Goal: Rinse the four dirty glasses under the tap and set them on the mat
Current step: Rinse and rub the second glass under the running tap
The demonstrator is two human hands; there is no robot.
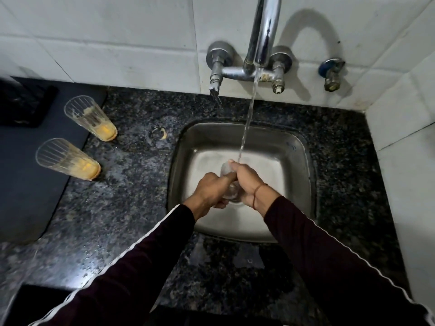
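Mostly hidden by both hands at the frame's centre, a clear glass is clasped by the left hand and right hand, fingers curled, under the water stream.

left hand + right hand | grip glass (under running tap)

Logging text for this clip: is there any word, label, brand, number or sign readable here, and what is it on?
None can be read.
The two dirty glasses on the counter carry ribbing only, no print.
The tap, sink and wall tiles show no marking.
The glass held by the left hand and right hand is mostly covered.
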